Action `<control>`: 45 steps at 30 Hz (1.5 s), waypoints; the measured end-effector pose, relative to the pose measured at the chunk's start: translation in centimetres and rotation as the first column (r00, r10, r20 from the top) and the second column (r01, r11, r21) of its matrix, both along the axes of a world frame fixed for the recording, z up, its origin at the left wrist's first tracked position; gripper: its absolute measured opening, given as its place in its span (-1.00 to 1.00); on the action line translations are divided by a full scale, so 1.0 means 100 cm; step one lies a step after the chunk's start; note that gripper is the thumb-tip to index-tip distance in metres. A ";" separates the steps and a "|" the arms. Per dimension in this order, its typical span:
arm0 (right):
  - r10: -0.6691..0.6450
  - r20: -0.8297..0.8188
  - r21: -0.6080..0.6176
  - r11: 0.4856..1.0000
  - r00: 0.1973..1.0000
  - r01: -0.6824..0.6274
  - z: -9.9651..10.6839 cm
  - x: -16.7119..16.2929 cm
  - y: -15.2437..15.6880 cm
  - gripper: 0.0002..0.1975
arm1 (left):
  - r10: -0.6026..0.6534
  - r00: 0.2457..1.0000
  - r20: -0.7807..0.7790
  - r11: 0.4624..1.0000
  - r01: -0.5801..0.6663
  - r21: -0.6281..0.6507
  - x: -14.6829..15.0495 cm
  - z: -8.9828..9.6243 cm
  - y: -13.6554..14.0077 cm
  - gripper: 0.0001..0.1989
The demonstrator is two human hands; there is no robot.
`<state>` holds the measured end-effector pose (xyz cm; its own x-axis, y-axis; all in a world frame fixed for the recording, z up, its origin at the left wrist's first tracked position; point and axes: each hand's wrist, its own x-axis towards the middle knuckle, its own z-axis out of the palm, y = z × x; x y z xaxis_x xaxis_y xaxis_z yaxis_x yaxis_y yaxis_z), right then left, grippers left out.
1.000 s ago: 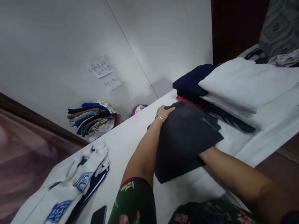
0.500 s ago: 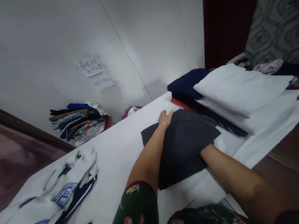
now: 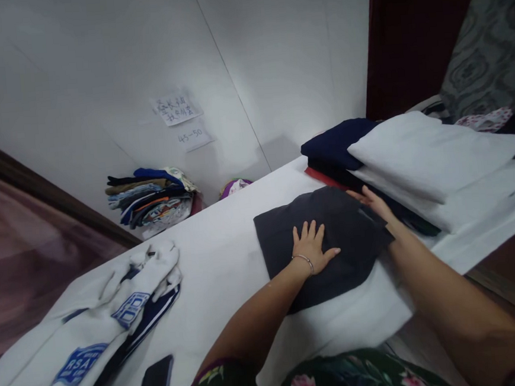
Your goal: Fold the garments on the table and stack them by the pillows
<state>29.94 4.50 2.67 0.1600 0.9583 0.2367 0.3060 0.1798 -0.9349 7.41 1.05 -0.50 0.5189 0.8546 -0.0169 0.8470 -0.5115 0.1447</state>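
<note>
A dark grey folded garment [image 3: 331, 223] lies on the white table [image 3: 210, 268] in front of me. My left hand [image 3: 311, 249] rests flat on its middle, fingers spread and a thin bracelet at the wrist. Along the garment's right edge is my right hand [image 3: 377, 207], its visible fingers stretched out toward the far side and partly hidden by the wrist and hand. White cloth [image 3: 339, 326] lies under the near side of the garment.
White folded clothes [image 3: 437, 155] and a navy folded garment [image 3: 338, 142] are stacked at right. A white printed garment [image 3: 94, 336] and a phone [image 3: 154, 385] lie at left. Beyond the table's far edge stands a clothes pile [image 3: 151, 195]. Paper signs [image 3: 177, 110] hang on the wall.
My left hand has come from the garment's far edge back to its middle and now lies flat. My right hand has come out from under the garment to its right edge.
</note>
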 end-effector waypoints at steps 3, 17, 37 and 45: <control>-0.084 0.012 -0.110 0.990 0.996 0.085 0.018 0.007 -0.004 -0.41 | -0.001 1.000 -0.010 1.000 0.001 0.006 0.004 -0.001 0.003 -0.16; 0.213 0.863 -0.119 0.967 0.458 -0.226 0.001 -0.093 0.042 -0.32 | -0.021 1.000 0.023 0.997 0.020 0.078 0.002 -0.008 -0.001 -0.17; 0.295 0.795 -0.356 0.934 0.530 0.014 -0.054 -0.033 0.087 -0.23 | 0.371 0.928 0.023 0.921 -0.371 0.117 -0.056 -0.009 -0.010 -0.23; 0.104 0.890 -0.009 0.978 0.445 -0.210 -0.023 -0.072 0.037 -0.28 | 0.375 0.926 0.040 0.920 -0.377 0.111 -0.054 -0.012 -0.007 -0.23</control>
